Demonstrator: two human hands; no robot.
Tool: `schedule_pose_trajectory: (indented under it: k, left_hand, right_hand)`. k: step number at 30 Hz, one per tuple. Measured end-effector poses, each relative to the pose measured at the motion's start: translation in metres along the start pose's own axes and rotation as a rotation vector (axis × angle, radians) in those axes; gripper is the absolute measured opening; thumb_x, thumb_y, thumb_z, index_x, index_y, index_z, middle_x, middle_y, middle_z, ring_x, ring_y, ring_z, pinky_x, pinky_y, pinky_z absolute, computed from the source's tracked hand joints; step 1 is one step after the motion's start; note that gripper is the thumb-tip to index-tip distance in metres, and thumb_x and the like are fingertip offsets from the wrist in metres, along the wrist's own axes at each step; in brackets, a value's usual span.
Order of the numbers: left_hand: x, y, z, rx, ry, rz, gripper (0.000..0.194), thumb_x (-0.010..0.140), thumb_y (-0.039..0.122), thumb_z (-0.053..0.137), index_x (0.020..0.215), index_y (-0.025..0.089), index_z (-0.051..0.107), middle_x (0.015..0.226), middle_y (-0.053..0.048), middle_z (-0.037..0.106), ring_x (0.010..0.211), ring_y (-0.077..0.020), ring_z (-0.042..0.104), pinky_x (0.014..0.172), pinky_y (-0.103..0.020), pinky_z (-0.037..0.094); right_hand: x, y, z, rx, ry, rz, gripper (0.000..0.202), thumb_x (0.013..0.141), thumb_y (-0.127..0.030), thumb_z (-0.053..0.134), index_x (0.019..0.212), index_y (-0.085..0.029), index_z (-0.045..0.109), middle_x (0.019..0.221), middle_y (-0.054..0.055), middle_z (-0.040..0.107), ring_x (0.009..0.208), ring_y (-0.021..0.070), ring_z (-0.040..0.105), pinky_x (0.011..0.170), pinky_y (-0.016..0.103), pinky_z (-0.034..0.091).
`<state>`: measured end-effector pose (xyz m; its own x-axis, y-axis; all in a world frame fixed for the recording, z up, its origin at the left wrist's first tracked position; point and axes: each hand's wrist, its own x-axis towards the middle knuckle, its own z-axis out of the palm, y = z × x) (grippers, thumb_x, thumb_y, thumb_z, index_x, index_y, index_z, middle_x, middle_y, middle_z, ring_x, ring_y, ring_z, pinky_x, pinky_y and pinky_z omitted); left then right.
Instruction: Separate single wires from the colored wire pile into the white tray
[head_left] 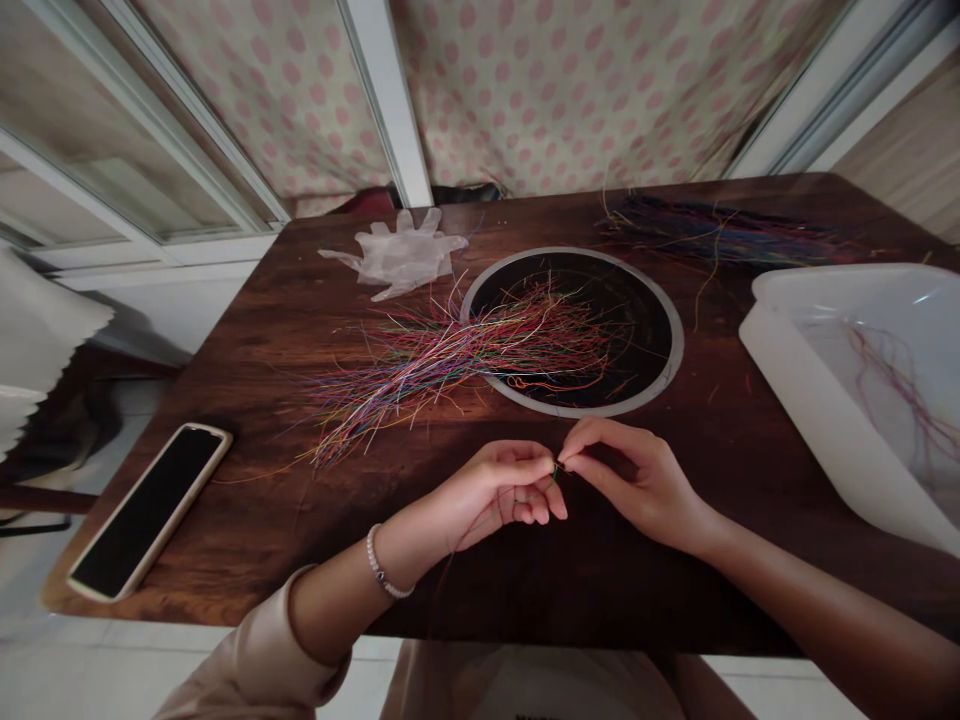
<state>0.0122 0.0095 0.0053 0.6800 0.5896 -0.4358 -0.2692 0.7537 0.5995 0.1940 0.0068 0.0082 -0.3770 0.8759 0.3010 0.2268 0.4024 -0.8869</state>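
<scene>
My left hand [510, 485] pinches thin coloured wires between thumb and forefinger, above the front of the table. A fine reddish strand [480, 520] trails from it across the palm and down past the wrist. Close against it, the thumb and forefinger of my right hand [637, 475] are closed at the same spot, where a small green bit of wire shows; exactly what they grip is too small to make out. Beyond both hands lies a large loose bundle of multicoloured wires [450, 350], partly on a round black mat [645, 350] with a grey rim.
A phone [150, 510] lies at the table's left edge. Behind the bundle is a clear plastic glove [409, 250]. At the right stands a white tub [810, 400] with some tangled wires inside. A darker wire bundle [720, 230] lies along the back right of the wooden table [262, 380].
</scene>
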Motion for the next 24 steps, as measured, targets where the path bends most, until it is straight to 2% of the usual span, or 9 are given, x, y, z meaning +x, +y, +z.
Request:
schedule_pose_trajectory:
  k: [7,14,24]
  left_hand:
    - [-0.0013,0.0011,0.0012,0.053,-0.018,0.038,0.025,0.076,0.033,0.069,0.075,0.012,0.055,0.060,-0.004,0.068,0.045,-0.0051,0.058,0.041,-0.010,0.039]
    - [-0.0011,0.0000,0.0032,0.069,-0.043,0.071,0.028,0.074,0.035,0.071,0.076,0.012,0.054,0.059,-0.004,0.067,0.044,-0.0058,0.058,0.041,-0.011,0.039]
    - [-0.0015,0.0042,0.0027,0.068,-0.057,-0.008,0.027,0.072,0.034,0.071,0.074,0.013,0.054,0.060,-0.005,0.068,0.045,-0.0063,0.059,0.041,-0.011,0.038]
  right_hand:
    - [-0.0033,0.0019,0.0030,0.008,0.052,-0.040,0.007,0.084,-0.016,0.058,0.079,-0.019,0.062,0.067,0.001,0.062,0.061,0.0122,0.058,0.055,0.023,0.047]
    - [-0.0032,-0.0002,0.0052,0.101,0.057,0.075,0.011,0.084,-0.023,0.059,0.075,-0.018,0.062,0.065,0.001,0.062,0.060,0.0126,0.058,0.054,0.023,0.048]
    - [-0.0017,0.0004,0.0041,0.184,0.018,0.090,0.009,0.083,-0.018,0.059,0.075,-0.018,0.064,0.066,0.000,0.063,0.061,0.0105,0.058,0.057,0.021,0.049]
